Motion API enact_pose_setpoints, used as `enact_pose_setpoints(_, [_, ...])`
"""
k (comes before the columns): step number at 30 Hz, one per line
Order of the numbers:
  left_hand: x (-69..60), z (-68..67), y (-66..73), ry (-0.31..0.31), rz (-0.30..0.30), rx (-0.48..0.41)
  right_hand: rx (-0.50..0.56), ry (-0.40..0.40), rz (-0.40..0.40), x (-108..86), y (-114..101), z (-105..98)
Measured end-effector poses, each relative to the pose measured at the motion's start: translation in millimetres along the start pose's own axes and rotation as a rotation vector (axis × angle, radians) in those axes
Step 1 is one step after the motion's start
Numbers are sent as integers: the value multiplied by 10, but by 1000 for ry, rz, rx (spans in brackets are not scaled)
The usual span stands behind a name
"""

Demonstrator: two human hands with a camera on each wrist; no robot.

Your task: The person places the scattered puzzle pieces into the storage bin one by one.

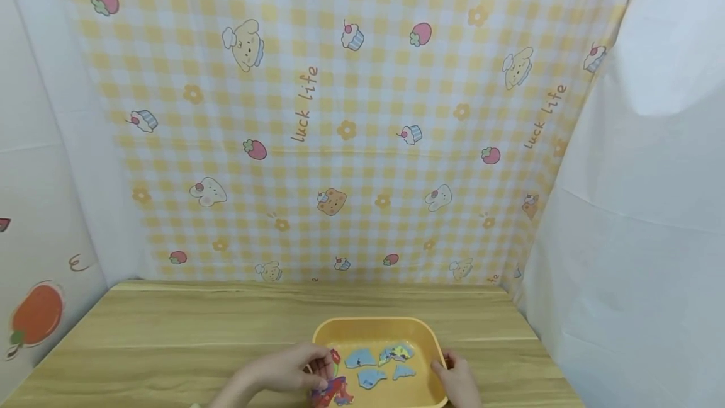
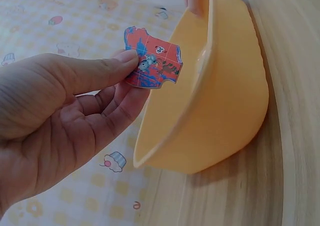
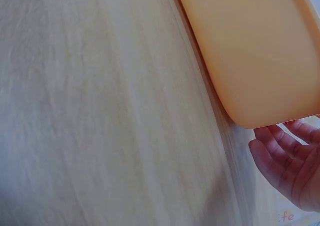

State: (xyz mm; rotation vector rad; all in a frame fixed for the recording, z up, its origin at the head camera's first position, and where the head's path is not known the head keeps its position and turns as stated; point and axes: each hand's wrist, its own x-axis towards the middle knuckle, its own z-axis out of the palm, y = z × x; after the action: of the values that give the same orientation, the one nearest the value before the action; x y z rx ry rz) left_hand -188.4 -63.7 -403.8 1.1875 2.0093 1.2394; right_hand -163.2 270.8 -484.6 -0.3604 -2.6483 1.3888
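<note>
My left hand (image 1: 286, 370) pinches a red and blue printed jigsaw piece (image 2: 157, 60) between thumb and fingers, over the left side of a yellow plastic bin (image 1: 374, 318). Other red bits (image 1: 343, 395) show beside that hand in the head view; whether they lie in the bin or are held is unclear. On the bin's floor lie several flat light-blue pieces (image 1: 371, 379), one with yellow print (image 1: 399, 352). At the bin's right side my right hand (image 1: 461, 383) grips the rim, thumb inside and fingers (image 3: 272, 156) against the outer wall.
The bin stands on a wood-grain table (image 1: 198, 326). Behind the table hangs a yellow checked cloth (image 1: 351, 169) with cartoon prints. Pale cloth walls (image 1: 640, 238) close off the right and left sides.
</note>
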Motion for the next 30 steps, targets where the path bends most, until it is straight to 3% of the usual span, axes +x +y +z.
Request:
enact_pose_setpoints(6, [80, 8, 28, 3, -44, -20, 6, -7, 9, -11, -8, 4])
enact_pose_setpoints(13, [183, 22, 64, 10, -39, 34, 9, -9, 13, -25, -24, 1])
enact_pose_setpoints(18, [288, 27, 96, 24, -61, 17, -9, -4, 17, -11, -21, -2])
enact_pose_setpoints(24, [432, 39, 93, 14, -21, 27, -33, 9, 14, 6, -5, -3])
enact_pose_setpoints(30, [575, 74, 85, 13, -33, 56, -24, 23, 6, 5, 1, 6])
